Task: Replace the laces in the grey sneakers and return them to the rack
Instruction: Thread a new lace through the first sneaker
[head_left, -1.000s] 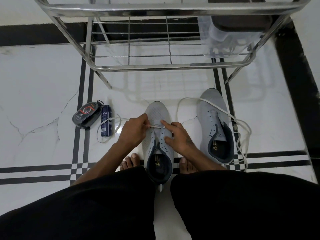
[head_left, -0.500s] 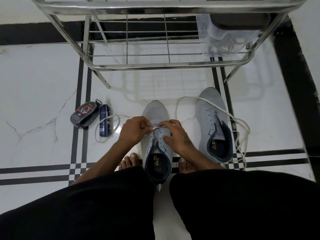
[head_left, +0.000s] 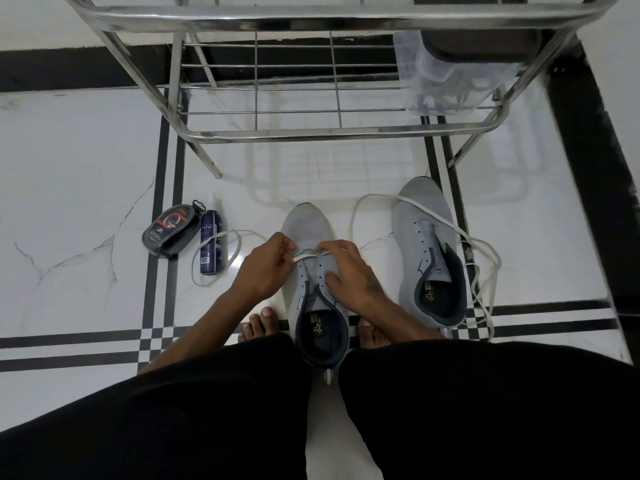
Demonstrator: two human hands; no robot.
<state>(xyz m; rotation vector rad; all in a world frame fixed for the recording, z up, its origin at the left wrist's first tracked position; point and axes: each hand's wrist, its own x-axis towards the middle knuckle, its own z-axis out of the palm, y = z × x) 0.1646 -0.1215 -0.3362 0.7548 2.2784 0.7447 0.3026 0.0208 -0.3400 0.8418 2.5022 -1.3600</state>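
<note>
Down on the floor in front of the rack [head_left: 311,135], head view, only one there is: both hands have crept closer together over the toe-end eyelets of the near sneaker [head_left: 313,271] compared with a second ago. The left hand [head_left: 265,268] has its grip pinched on the white lace [head_left: 304,257], which now runs as a short bar across to the fingertips of the right hand [head_left: 349,275]; that grip looks pinched on the other end, thumb pressing on the tongue. So I'd say the first crossing is just getting seated, with loads of eyelets left. The lace's tail loops off left past the spray can [head_left: 211,247] and polish case [head_left: 172,231]. The second sneaker [head_left: 429,251] sits to the right, its loose lace [head_left: 485,271] draped over it, unthreaded. Rack shelf is waiting.
</note>
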